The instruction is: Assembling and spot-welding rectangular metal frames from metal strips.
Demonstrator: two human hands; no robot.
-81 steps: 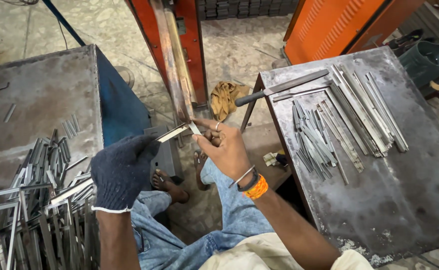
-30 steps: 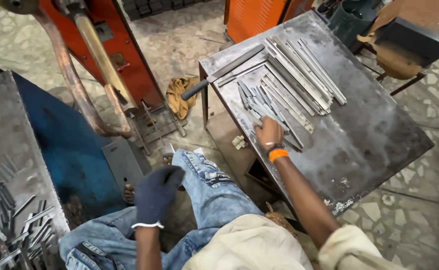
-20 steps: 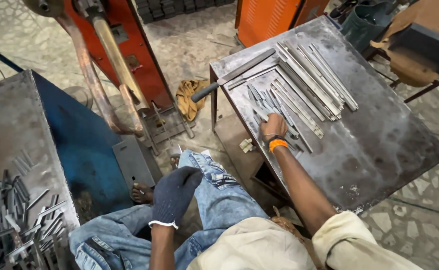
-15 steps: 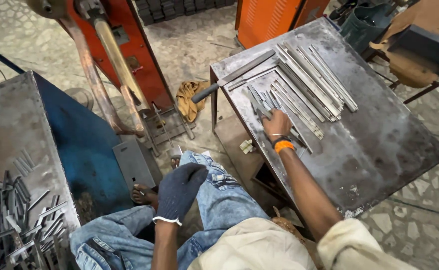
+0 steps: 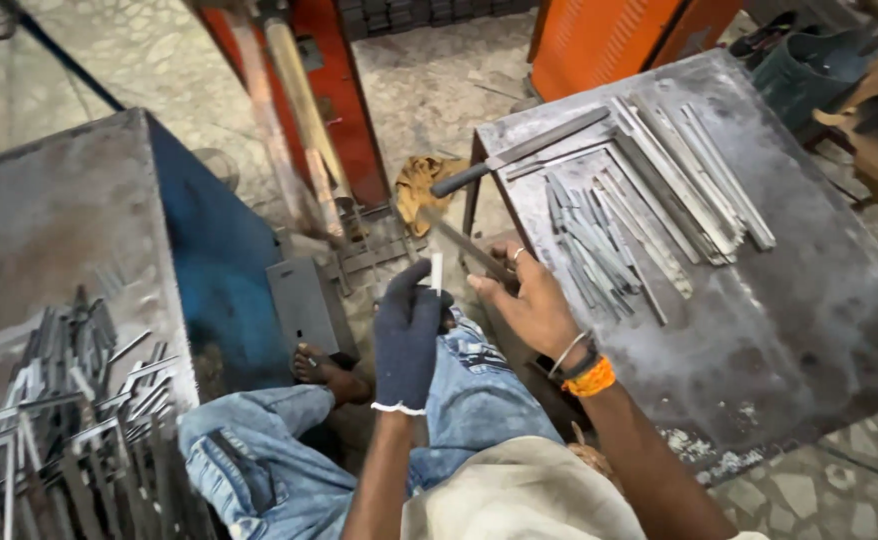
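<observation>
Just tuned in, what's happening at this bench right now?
A seated person's bare right hand holds a long metal strip over their lap, while the gloved left hand pinches a short pale piece upright beside it. More cut strips lie on the metal table at right; another pile sits at left.

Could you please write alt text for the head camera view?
A seated person's bare right hand and gloved left hand hold a thin metal strip above their lap, between a steel table of sorted strips and a pile of bent pieces.
</observation>
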